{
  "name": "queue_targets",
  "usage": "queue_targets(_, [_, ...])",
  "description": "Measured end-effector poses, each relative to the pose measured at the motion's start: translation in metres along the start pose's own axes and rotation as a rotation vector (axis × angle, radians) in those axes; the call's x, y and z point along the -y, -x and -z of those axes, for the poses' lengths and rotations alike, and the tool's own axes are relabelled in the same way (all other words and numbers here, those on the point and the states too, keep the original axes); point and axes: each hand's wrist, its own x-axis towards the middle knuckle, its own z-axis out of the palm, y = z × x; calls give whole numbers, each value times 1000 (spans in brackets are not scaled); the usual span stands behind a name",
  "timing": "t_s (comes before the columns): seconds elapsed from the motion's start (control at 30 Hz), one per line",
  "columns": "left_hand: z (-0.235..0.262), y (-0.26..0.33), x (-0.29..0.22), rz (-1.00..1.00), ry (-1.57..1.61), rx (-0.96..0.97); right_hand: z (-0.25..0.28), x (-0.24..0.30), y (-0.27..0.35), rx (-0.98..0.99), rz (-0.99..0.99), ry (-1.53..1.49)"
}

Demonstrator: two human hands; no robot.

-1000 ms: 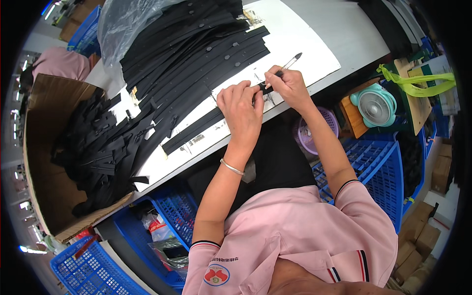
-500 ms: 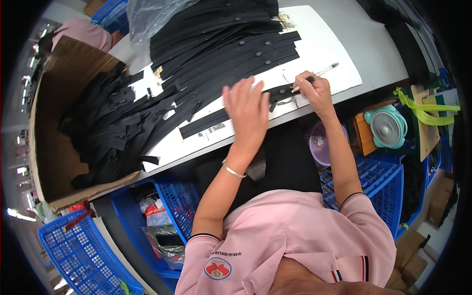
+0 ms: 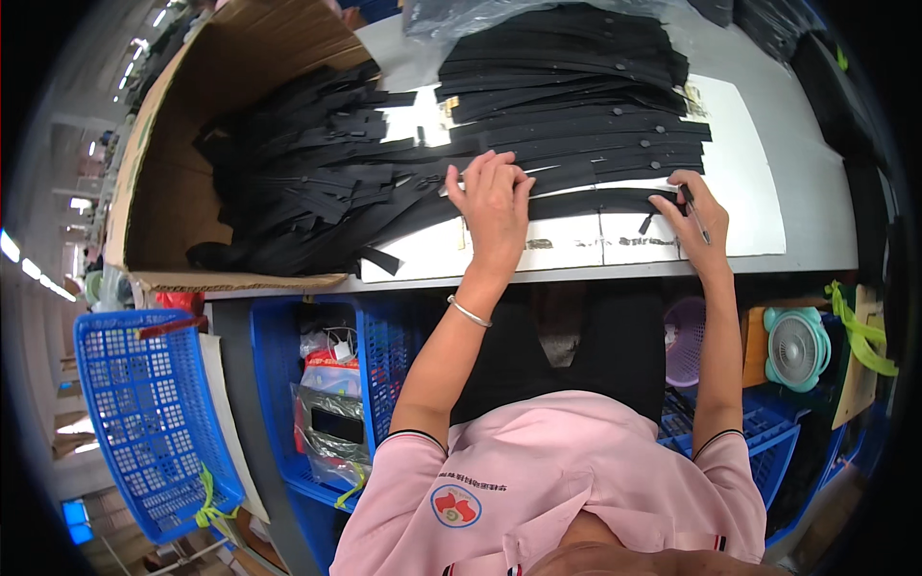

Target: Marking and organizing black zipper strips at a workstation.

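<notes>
A pen (image 3: 698,216) with a dark end is held in my right hand (image 3: 706,235), tucked against the fingers. That hand's thumb and index finger are at the right end of a black zipper strip (image 3: 605,203), with a small pull tab dangling below it. My left hand (image 3: 497,216) lies over the left part of the strip, fingers bent and slightly apart; its fingertips reach the neighbouring strips. Beneath is a white board (image 3: 754,182) with dark marked lines. More black strips (image 3: 576,106) with round dark dots lie in rows beyond my hands.
A cardboard box (image 3: 144,206) at the left overflows with black strips (image 3: 307,182). Clear plastic (image 3: 480,14) lies at the far side. Below the grey table (image 3: 816,221) are blue baskets (image 3: 158,422), a purple basket (image 3: 684,341) and a teal fan (image 3: 798,348).
My view has turned, so the table sits more level. My right hand has gone from writing posture on the strip to its right end, pen now tucked. My left hand has lowered onto the strips.
</notes>
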Motion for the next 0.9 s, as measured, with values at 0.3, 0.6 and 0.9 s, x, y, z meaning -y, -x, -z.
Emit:
queue_targets(0.3, [4,-6,11,42,-3,86,-23,-8,-25,-80,-50,13])
queue_targets(0.6, [-1,10,-42,-186,138,-87,-29,-13,-41,-148,-35,91])
queue_targets(0.9, [-28,47,-82,-223,179,168,-17,13,29,-306,34,-145])
